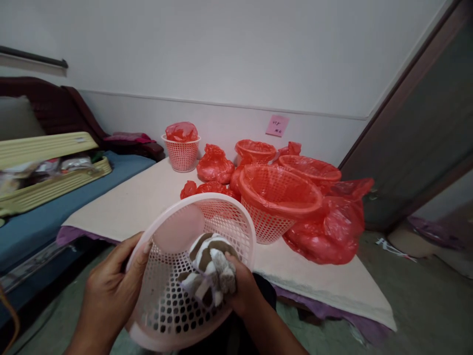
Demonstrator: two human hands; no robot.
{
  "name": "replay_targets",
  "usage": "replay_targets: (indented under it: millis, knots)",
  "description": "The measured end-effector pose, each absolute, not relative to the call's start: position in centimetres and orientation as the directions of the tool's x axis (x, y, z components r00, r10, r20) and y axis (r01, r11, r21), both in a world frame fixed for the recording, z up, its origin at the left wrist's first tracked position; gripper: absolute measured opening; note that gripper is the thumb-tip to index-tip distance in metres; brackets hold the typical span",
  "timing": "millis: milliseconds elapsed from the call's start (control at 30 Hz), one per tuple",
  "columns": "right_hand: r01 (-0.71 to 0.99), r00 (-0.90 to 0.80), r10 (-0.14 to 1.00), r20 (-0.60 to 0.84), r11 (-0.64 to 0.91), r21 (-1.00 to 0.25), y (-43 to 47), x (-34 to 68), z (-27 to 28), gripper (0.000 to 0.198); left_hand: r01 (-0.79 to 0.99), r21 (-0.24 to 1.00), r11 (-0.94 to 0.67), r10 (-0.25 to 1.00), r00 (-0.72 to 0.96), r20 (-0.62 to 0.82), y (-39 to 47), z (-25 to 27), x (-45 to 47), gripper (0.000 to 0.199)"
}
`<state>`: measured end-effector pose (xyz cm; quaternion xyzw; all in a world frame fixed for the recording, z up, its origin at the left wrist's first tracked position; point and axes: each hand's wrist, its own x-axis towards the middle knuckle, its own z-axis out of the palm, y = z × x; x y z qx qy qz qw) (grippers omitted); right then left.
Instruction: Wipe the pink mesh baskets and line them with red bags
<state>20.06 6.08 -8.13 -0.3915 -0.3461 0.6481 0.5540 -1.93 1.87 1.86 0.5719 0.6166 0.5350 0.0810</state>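
The left hand (111,291) grips the rim of a pink basket (173,305) at about 9 o'clock, thumb inside, fingers wrapped round the outer wall. The basket is round perforated plastic, tipped with its mouth toward the camera. The right hand (246,291) reaches in from 3 o'clock, fingers clamped on a bunched brown-and-white striped cloth (210,268), soft and nubbly, pressed to the inner wall. At 1 o'clock, on a cream mat (136,202), stand baskets lined with glossy red bags (279,197)

Perforated plastic basket (173,296), fuzzy cloth (210,271)
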Motion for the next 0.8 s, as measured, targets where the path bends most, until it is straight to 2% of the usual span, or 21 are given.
replay_targets:
  millis: [33,133,200,267,367,433,533,600,733,800]
  knots:
    - [-0.512,-0.087,0.983,-0.159,-0.181,-0.840,6.4,20.5,-7.4,0.037,0.619,0.751,-0.229,0.796,-0.325,0.511,1.8,1.8,-1.8,0.035]
    - [-0.768,-0.094,0.958,-0.272,-0.244,-0.592,7.9,21.1,-4.1,0.026,0.608,0.768,-0.201,0.809,-0.340,0.480,1.4,1.9,-1.4,0.038]
    - [-0.825,-0.058,0.959,-0.278,-0.202,-0.528,8.9,20.7,-1.8,0.025,0.582,0.797,-0.160,0.818,-0.373,0.437,1.1,1.9,-1.2,0.041]
    - [-0.805,0.025,0.976,-0.214,-0.107,-0.583,9.2,19.4,0.0,0.030,0.560,0.818,-0.133,0.831,-0.387,0.400,0.8,1.9,-1.0,0.043]
    - [-0.694,0.102,0.994,-0.040,0.043,-0.719,8.5,16.4,1.1,0.036,0.551,0.822,-0.140,0.847,-0.364,0.389,0.2,1.6,-0.6,0.044]
    - [-0.587,-0.023,0.998,0.055,0.031,-0.809,7.8,14.3,1.0,0.032,0.559,0.815,-0.154,0.852,-0.343,0.396,-0.1,1.3,-0.3,0.043]
    - [-0.425,-0.271,0.960,0.075,-0.050,-0.904,7.5,12.1,0.3,0.022,0.557,0.817,-0.151,0.855,-0.340,0.391,-0.6,1.2,-0.1,0.040]
    - [-0.434,-0.266,0.963,0.032,-0.090,-0.897,8.2,11.7,-0.2,0.023,0.544,0.829,-0.129,0.849,-0.371,0.375,-0.7,1.2,0.0,0.040]
    - [-0.660,-0.014,0.996,-0.093,-0.079,-0.747,11.5,12.6,-2.1,0.034,0.549,0.829,-0.109,0.854,-0.375,0.361,-0.8,0.9,-0.4,0.042]
    - [-0.685,0.051,0.994,-0.100,-0.038,-0.728,13.1,13.2,-4.2,0.032,0.575,0.808,-0.130,0.863,-0.336,0.378,-0.8,0.5,-0.7,0.042]
